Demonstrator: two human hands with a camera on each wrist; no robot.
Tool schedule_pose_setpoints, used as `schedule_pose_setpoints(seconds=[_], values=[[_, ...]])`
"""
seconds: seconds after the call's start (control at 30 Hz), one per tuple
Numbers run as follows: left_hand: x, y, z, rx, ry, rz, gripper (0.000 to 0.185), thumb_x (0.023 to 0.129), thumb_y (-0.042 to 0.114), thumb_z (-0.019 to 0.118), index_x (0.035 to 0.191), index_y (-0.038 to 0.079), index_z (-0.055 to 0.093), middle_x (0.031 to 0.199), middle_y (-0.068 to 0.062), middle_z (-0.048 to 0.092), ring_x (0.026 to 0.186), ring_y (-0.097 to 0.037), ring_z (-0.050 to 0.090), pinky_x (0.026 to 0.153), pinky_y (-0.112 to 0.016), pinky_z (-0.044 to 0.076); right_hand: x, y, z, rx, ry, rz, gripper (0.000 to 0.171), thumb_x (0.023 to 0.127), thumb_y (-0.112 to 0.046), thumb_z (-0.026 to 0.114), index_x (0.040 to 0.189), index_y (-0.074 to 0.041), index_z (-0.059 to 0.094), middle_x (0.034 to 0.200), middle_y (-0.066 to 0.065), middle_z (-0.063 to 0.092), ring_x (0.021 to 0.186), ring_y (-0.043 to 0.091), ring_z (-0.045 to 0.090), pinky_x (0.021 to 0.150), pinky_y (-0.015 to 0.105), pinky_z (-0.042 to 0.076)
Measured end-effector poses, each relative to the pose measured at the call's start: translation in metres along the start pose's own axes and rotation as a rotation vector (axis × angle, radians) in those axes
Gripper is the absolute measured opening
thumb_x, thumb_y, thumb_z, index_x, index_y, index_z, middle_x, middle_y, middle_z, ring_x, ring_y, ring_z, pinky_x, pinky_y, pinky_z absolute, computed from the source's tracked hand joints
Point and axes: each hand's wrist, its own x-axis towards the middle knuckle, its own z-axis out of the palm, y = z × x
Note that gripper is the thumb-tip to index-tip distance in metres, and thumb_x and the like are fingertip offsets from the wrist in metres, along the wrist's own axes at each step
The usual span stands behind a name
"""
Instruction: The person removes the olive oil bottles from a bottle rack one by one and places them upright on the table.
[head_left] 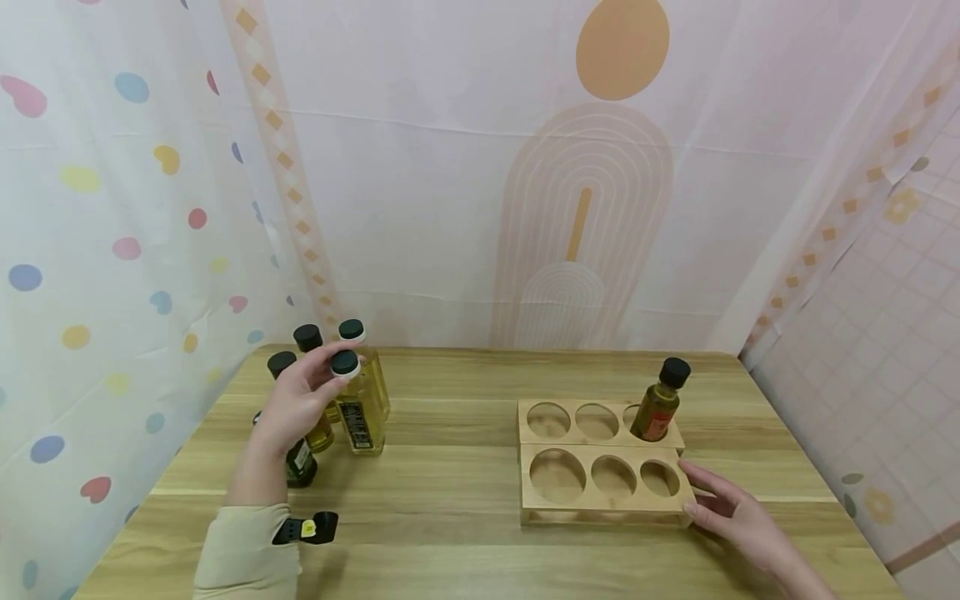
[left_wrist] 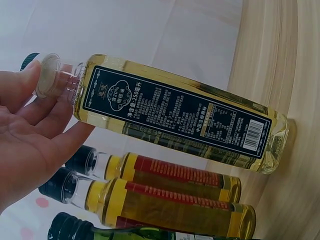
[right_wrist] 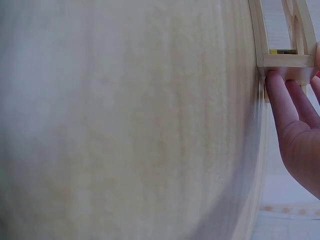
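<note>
Pale curtains with coloured dots and peach arches hang behind a wooden table (head_left: 465, 400). Far to the left of the wooden rack (head_left: 600, 467), a cluster of dark-capped bottles (head_left: 300, 392) stands near the table's back left corner. The left hand (head_left: 300, 400) reaches into that cluster and pinches the neck and cap of a clear bottle of pale yellow oil (head_left: 360, 412) with a black label; the left wrist view shows fingertips (left_wrist: 30, 85) curled around its cap. That bottle stands at the near right edge of the cluster, its base on the table, well apart from the rack. The rack has two stepped rows of three round holes. A small amber bottle with a red label (head_left: 658, 404) sits in the rightmost hole of the back row; the other holes hold nothing. At the rack's near right corner, the right hand (head_left: 738, 517) rests with relaxed, straight fingers (right_wrist: 280, 95) touching the rack's end wall, gripping nothing.
</note>
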Motion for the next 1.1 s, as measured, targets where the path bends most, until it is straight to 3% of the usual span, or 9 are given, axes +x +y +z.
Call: schedule_pose_setpoints(seconds=[0.6,0.63,0.73,0.8,0.87,1.0,1.1], values=[[0.001,-0.006,-0.009,0.066,-0.005,-0.066,0.042,0.098,-0.007,0.054,0.139,0.000,0.050,0.129,-0.025,0.059,0.101,0.004,0.058,0.081,-0.014,0.048,0.000,0.004,-0.001,-0.008,-0.006,-0.022,0.059,0.098,-0.005,0.060,0.148,0.009,0.032,0.146,0.043,0.026,0.105,-0.001,0.059,0.082,0.027,0.056],[0.001,-0.006,-0.009,0.068,-0.006,-0.070,0.042,0.098,-0.006,0.054,0.140,0.000,0.050,0.130,-0.024,0.059,0.101,0.005,0.057,0.081,-0.014,0.049,-0.001,0.004,-0.001,-0.010,-0.001,-0.022,0.059,0.098,-0.005,0.061,0.148,0.009,0.033,0.146,0.039,0.031,0.105,-0.001,0.059,0.082,0.026,0.056],[0.001,-0.006,-0.010,0.080,-0.010,-0.084,0.043,0.098,-0.006,0.053,0.140,0.000,0.050,0.132,-0.024,0.056,0.101,0.007,0.056,0.080,-0.014,0.048,-0.001,0.004,0.000,-0.010,0.012,-0.024,0.058,0.097,-0.004,0.062,0.147,0.008,0.035,0.144,0.008,0.047,0.105,0.000,0.059,0.083,0.026,0.055],[0.001,-0.006,-0.011,0.087,-0.012,-0.092,0.043,0.098,-0.006,0.053,0.140,0.000,0.050,0.134,-0.024,0.055,0.101,0.007,0.055,0.080,-0.013,0.048,-0.001,0.004,0.000,-0.010,0.019,-0.026,0.058,0.097,-0.004,0.062,0.147,0.008,0.036,0.137,-0.008,0.048,0.106,0.001,0.060,0.083,0.026,0.055],[0.001,-0.007,-0.012,0.092,-0.013,-0.097,0.043,0.098,-0.005,0.053,0.140,0.001,0.050,0.134,-0.024,0.055,0.100,0.008,0.055,0.080,-0.013,0.048,-0.001,0.004,0.000,-0.009,0.018,-0.024,0.058,0.097,-0.004,0.062,0.147,0.008,0.036,0.139,-0.004,0.050,0.105,0.001,0.060,0.083,0.026,0.055],[0.001,-0.007,-0.013,0.090,-0.016,-0.109,0.043,0.098,-0.006,0.053,0.141,0.001,0.049,0.135,-0.024,0.053,0.101,0.008,0.055,0.081,-0.013,0.047,0.000,0.003,0.000,-0.014,0.014,0.000,0.059,0.097,-0.005,0.062,0.148,0.009,0.034,0.147,0.036,0.033,0.105,-0.002,0.059,0.083,0.026,0.055],[0.001,-0.006,-0.013,0.092,-0.020,-0.115,0.044,0.098,-0.006,0.053,0.141,0.000,0.049,0.136,-0.025,0.053,0.103,0.006,0.055,0.080,-0.013,0.047,0.001,0.002,-0.001,-0.009,0.008,0.024,0.061,0.098,-0.007,0.062,0.149,0.009,0.032,0.147,0.042,0.026,0.104,-0.003,0.058,0.083,0.026,0.055]])
